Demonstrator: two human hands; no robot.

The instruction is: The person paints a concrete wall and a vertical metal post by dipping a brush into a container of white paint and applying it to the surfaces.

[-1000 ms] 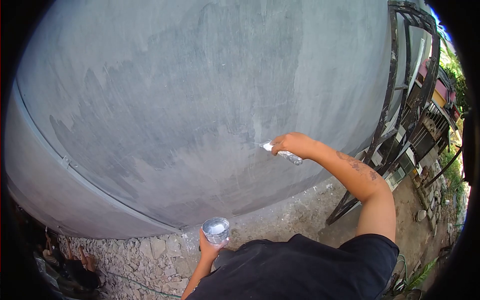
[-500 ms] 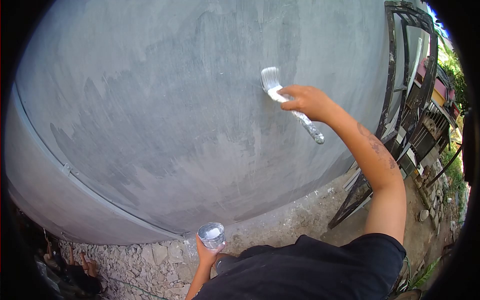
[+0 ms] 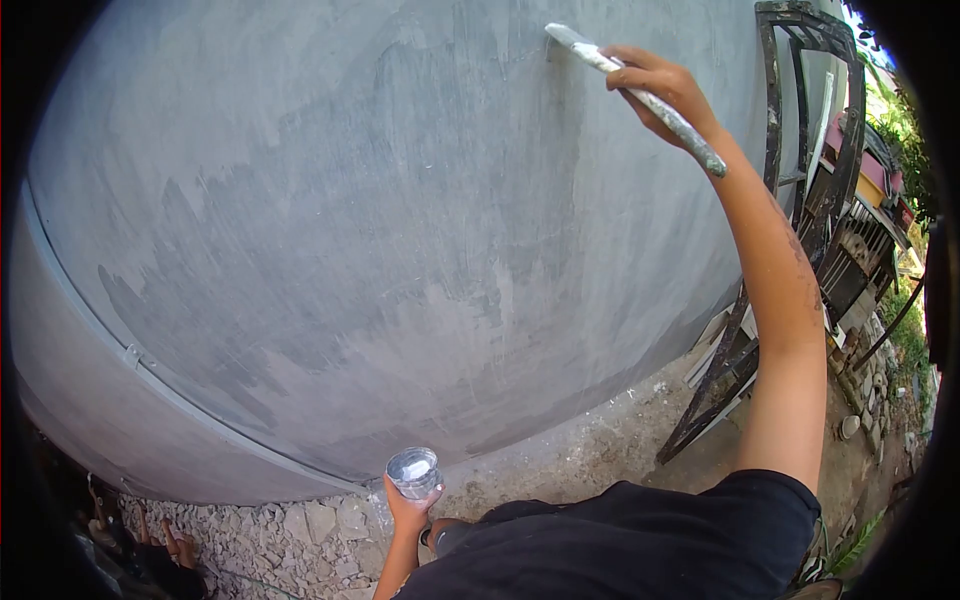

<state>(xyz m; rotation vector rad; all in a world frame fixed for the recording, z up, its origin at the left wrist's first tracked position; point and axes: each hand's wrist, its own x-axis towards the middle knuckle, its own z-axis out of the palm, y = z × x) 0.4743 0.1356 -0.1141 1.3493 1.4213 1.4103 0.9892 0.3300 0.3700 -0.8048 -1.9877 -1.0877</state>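
High on the grey wall [image 3: 330, 230], my right hand [image 3: 665, 95] grips a paintbrush [image 3: 690, 140] by its paint-smeared handle. The brush is seen edge-on, its bristle end up and to the left against the wall. Low down, my left hand [image 3: 408, 508] is wrapped round a small clear plastic tub [image 3: 414, 485] with white paint in it. The tub is held upright near the wall's foot. Darker, damp-looking patches cover the middle of the wall, with paler grey around them.
A dark metal frame [image 3: 775, 230] leans against the wall at the right. Rubble [image 3: 300, 535] lies along the ground at lower left, where another person [image 3: 165, 560] is partly in view. A pipe-like strip [image 3: 230, 430] runs along the wall's left. A small pale pot [image 3: 849, 427] stands at right.
My right hand has moved the paintbrush up and slightly right along the wall, turning it from bristles face-on to edge-on. My left hand with the tub has hardly moved.
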